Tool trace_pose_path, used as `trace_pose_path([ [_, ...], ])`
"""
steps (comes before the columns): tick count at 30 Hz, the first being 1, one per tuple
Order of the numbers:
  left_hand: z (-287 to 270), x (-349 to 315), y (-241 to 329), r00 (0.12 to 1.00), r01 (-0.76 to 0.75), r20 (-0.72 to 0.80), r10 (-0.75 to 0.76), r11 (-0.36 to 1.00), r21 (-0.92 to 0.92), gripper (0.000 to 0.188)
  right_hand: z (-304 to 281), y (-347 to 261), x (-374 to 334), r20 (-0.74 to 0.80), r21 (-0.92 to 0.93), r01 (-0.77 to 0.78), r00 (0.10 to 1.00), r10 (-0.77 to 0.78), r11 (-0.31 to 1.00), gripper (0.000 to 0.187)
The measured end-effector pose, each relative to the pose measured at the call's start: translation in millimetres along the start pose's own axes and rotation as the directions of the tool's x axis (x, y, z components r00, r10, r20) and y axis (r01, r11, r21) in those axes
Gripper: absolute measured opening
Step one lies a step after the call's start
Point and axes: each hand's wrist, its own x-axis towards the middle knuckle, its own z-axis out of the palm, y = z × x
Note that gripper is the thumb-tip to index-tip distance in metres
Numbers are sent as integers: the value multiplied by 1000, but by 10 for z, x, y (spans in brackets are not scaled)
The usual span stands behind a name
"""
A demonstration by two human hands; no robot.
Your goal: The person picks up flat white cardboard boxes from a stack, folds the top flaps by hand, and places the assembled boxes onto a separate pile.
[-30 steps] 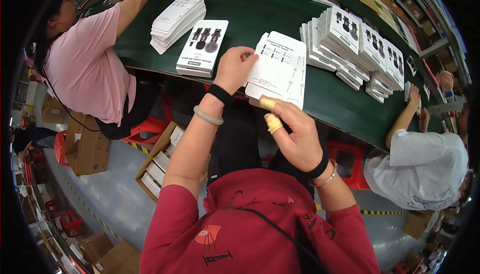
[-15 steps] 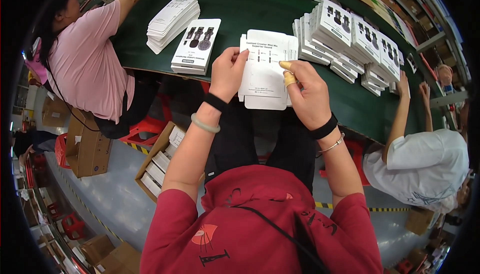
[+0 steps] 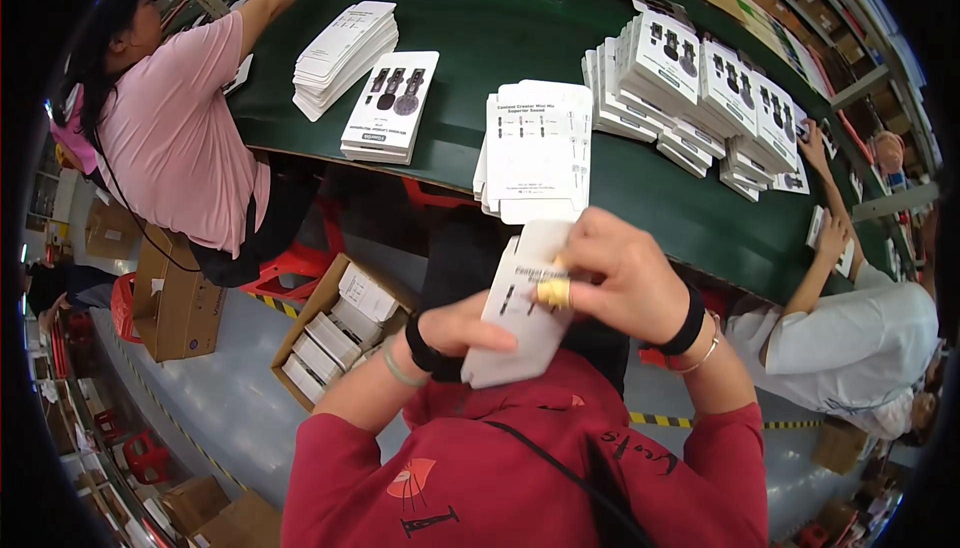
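Note:
A white flattened box (image 3: 530, 338) with small black printed pictures is held over my lap, tilted. My left hand (image 3: 465, 326) grips its lower left side, the thumb lying across the printed face. At its upper right, my right hand (image 3: 625, 273) pinches the card, with yellow tape wrapped on a finger. Just beyond, at the table's near edge, lies a stack of white flattened boxes (image 3: 540, 148). Left of that stand a stack of boxes with dark microphone pictures (image 3: 390, 108) and a taller, fanned white stack (image 3: 345, 53).
Boxes in several leaning piles (image 3: 690, 78) cover the right of the green table (image 3: 470, 38). An open carton (image 3: 340, 333) of white boxes stands on the floor at left. Another person in pink (image 3: 180, 118) sits at left; one in white (image 3: 830, 338) works at right.
Both my hands have come back from the table stack toward my lap with one flattened box, now tilted between them. The person at right has moved their hands.

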Motion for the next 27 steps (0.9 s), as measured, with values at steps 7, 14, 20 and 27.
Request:
trace_pose_path([
  [7, 140, -197, -151, 996, 89, -5, -90, 986, -140, 81, -113, -330, -182, 330, -323, -186, 897, 295, 928, 24],
  [14, 217, -420, -358, 960, 70, -261, -100, 990, -121, 60, 264, -103, -488, 168, 127, -296, 947, 273, 947, 21],
  [20, 204, -440, -437, 810, -23, -500, 307, 868, 495, 48, 436, -148, -653, 16, 143, -263, 965, 263, 954, 23],
  [27, 287, -383, -493, 647, -183, -421, 636, 665, 724, 45, 690, -148, -786, -151, 815, -220, 813, 562, 536, 46],
])
